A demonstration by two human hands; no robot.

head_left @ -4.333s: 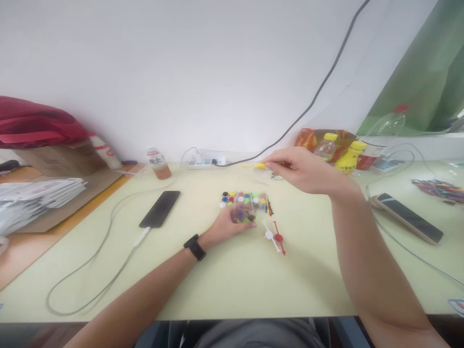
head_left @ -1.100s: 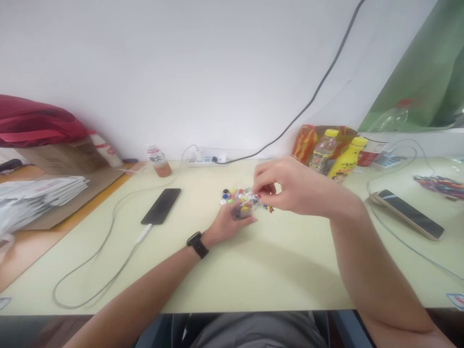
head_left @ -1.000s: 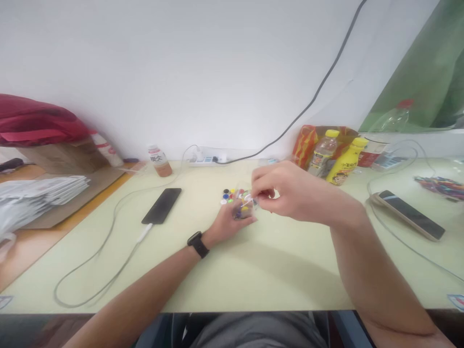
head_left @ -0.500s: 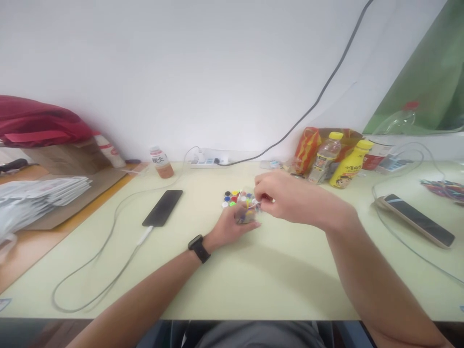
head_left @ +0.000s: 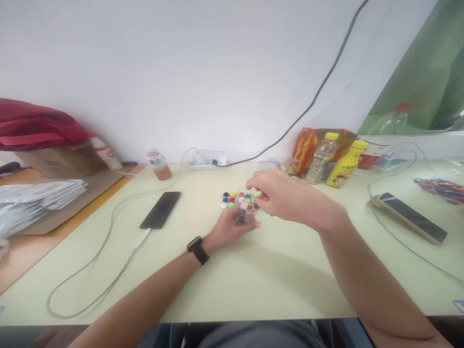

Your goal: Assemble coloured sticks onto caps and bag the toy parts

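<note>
My left hand (head_left: 232, 225) is wrapped around a small see-through plastic container (head_left: 247, 215) with coloured pieces showing through it. Just above and to the right of the container is my right hand (head_left: 277, 194), its thumb and fingers bent toward each other at the container's upper part. What lies between those fingers is too small and blurred to name. Small round coloured caps (head_left: 225, 199), in black, yellow, blue, red, white and green, lie on the table in rows behind my left hand. My hands hide part of them.
A black phone (head_left: 160, 210) on a white cable lies left, with a drink bottle (head_left: 159, 164) behind it. Two yellow-capped bottles (head_left: 347, 164) stand back right. Another phone (head_left: 413, 218) and a bundle of coloured strands (head_left: 442, 189) are at the right. A power strip (head_left: 203, 164) sits against the wall.
My right hand's fingers have loosened from a tight pinch and lowered slightly toward the container. My left hand keeps its hold. The whole view has shifted slightly.
</note>
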